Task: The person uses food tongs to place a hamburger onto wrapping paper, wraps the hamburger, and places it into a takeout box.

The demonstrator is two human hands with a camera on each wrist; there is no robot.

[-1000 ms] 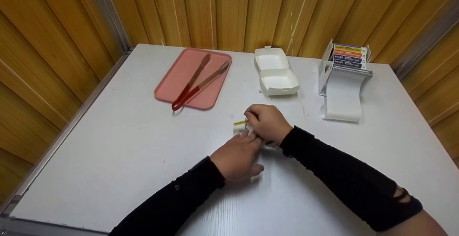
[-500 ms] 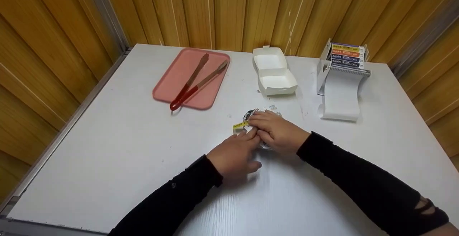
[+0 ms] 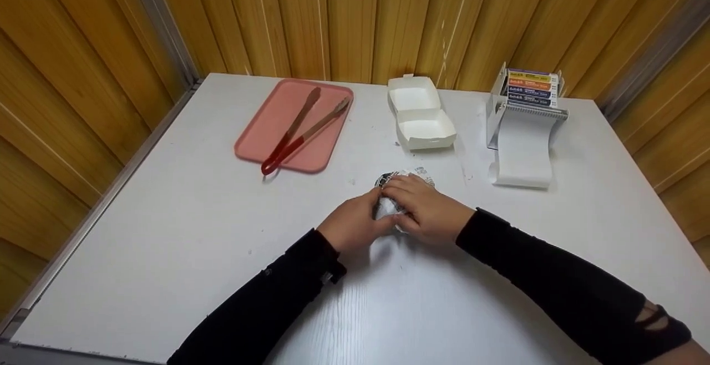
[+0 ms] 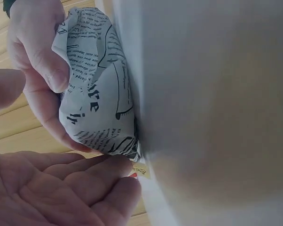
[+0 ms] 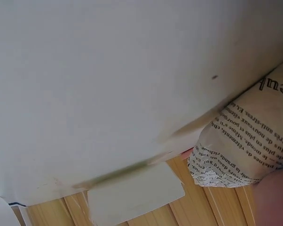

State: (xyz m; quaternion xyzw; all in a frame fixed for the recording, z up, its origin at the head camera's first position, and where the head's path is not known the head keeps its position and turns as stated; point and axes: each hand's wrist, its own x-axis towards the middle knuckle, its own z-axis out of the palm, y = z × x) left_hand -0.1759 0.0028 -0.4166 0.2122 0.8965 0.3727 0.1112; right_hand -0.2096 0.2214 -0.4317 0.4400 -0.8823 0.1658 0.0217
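A bundle in crumpled white paper with black newspaper-style print sits on the table between both hands; its contents are hidden. My right hand holds it from the right, fingers over the top and thumb at the near side. At its left side is my left hand, with thumb and fingers spread. In the left wrist view, the left fingertips touch the end of the wrapped bundle, while that thumb stands apart from it. A small yellow printed strip shows beside those fingertips. The right wrist view catches part of the printed paper.
Red-handled tongs lie on a pink tray at the back left. An unfolded white paper box stands behind the bundle. At the back right is a label dispenser with a white paper strip hanging down its front.
My right hand has moved from the yellow strip to the bundle's right side. My left hand has shifted from lying flat over the strip to the bundle's left side, and covers the strip.
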